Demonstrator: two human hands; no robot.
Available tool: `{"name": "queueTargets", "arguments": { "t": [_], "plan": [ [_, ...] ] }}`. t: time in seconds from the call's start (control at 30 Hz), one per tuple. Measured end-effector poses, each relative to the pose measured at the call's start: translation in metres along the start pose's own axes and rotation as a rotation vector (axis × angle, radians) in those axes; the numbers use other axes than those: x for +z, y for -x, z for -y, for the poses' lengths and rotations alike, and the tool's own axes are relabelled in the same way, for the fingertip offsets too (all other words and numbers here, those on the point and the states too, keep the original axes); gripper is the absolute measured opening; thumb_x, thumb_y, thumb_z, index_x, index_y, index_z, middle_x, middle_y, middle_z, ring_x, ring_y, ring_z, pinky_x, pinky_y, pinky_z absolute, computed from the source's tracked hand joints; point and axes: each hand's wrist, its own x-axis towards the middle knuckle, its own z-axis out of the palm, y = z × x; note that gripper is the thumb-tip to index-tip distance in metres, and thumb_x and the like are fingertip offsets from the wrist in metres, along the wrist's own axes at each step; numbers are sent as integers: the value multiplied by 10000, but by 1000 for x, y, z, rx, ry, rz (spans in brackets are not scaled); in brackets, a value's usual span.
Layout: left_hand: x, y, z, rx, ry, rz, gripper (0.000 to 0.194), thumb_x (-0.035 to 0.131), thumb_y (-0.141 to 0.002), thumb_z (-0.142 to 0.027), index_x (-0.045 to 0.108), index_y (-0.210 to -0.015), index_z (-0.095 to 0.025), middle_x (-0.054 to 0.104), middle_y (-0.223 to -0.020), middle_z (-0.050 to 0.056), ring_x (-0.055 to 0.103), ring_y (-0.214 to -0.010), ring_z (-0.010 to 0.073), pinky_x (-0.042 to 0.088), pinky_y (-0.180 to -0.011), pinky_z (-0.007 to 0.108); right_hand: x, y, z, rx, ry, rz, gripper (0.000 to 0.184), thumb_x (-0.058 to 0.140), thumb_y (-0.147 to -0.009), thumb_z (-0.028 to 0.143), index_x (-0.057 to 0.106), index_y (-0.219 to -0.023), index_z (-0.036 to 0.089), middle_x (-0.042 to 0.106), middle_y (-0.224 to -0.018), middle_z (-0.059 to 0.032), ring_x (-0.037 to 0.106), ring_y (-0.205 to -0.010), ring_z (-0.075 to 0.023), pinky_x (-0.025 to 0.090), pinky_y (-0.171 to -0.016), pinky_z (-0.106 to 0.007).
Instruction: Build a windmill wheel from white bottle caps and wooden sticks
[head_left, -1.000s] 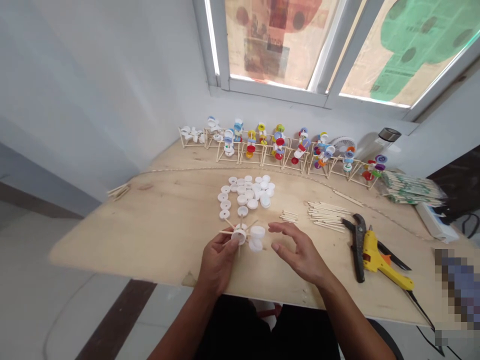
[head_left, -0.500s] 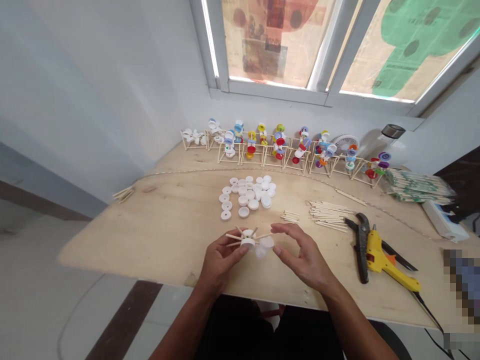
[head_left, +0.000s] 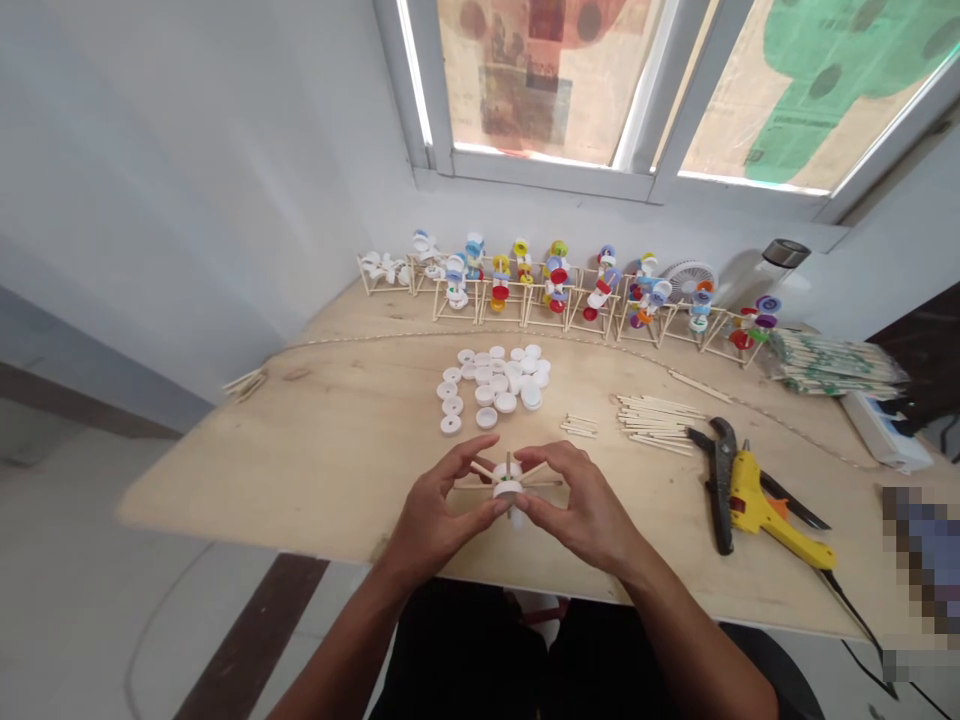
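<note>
Between my two hands, just above the table near its front edge, is a white bottle cap hub with several short wooden sticks radiating from it. My left hand pinches the hub from the left, its thumb at the front of the cap. From the other side my right hand grips it with thumb and forefinger. Something pale and whitish shows just under the hub, too unclear to name. Beyond my hands lies a group of loose white bottle caps, some with a hole in the middle.
Short sticks and longer sticks lie to the right, beside black-handled cutters and a yellow glue gun. Along the wall stand several stick frames with colourful cap wheels, a small fan and a bottle.
My right hand has moved left and closed on the hub, where before it was apart with spread fingers. The hub has turned and shifted slightly right.
</note>
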Motion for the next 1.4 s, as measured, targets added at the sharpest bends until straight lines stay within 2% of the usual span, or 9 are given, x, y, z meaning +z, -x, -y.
{"name": "queueTargets", "arguments": {
  "t": [0.2,0.33,0.43,0.6,0.8,0.93,1.17,1.27,1.4],
  "plan": [
    [-2,1,3,-27,104,8,600,739,-674,-289,535,-1236,-236,659,-870,24,623,-894,205,445,-896,356,6,0,3,40,-78,-39,229,659,-789,295,624,-1010,246,684,-1025,-14,591,-988,-191,408,-906,-376],
    [-1,3,10,-111,396,12,572,757,-646,-304,574,-1181,-212,657,-870,45,625,-867,220,478,-805,332,9,1,6,119,-149,-89,209,659,-780,316,638,-971,233,680,-1014,-33,596,-998,-205,416,-911,-384],
    [2,6,14,-183,554,43,443,772,-627,-292,639,-1039,-198,665,-957,66,623,-892,225,487,-761,299,11,2,8,162,-197,-111,216,670,-766,323,646,-959,229,677,-1003,-34,598,-991,-208,422,-911,-393],
    [5,8,15,-226,575,73,291,780,-623,-269,672,-878,-180,678,-973,62,620,-930,234,484,-763,280,17,2,8,154,-226,-131,215,683,-753,324,652,-941,224,677,-980,-31,604,-974,-208,429,-909,-402],
    [5,3,11,-268,520,25,262,790,-588,-298,661,-773,-166,685,-893,52,621,-855,214,485,-753,282,19,3,5,105,-173,-147,254,660,-779,332,636,-1015,240,667,-1032,-43,597,-1004,-212,443,-914,-406],
    [6,4,17,-292,457,-91,254,789,-578,-310,653,-741,-171,670,-864,35,617,-845,209,491,-747,276,-10,19,-4,70,-33,-218,293,585,-837,333,595,-1117,247,638,-1119,-65,566,-1080,-217,431,-947,-404],
    [13,4,38,-290,571,-185,251,817,-548,-275,665,-727,-185,675,-814,9,621,-833,178,500,-732,233,-103,108,-71,245,629,-644,279,505,-846,361,604,-1052,201,650,-1052,-103,589,-1006,-257,458,-891,-431],
    [18,2,40,-303,601,-244,249,828,-525,-264,664,-693,-182,672,-840,-1,612,-848,160,498,-733,203,-130,146,-105,280,933,-573,328,463,-832,323,581,-1098,172,642,-1059,-126,582,-988,-279,460,-866,-453],
    [22,1,37,-311,606,-316,280,838,-492,-257,664,-695,-170,669,-825,5,610,-829,158,501,-720,207,-145,169,-137,255,1147,-373,376,448,-796,253,556,-1140,149,616,-1129,-140,561,-1031,-287,465,-851,-439]
  ]
}}
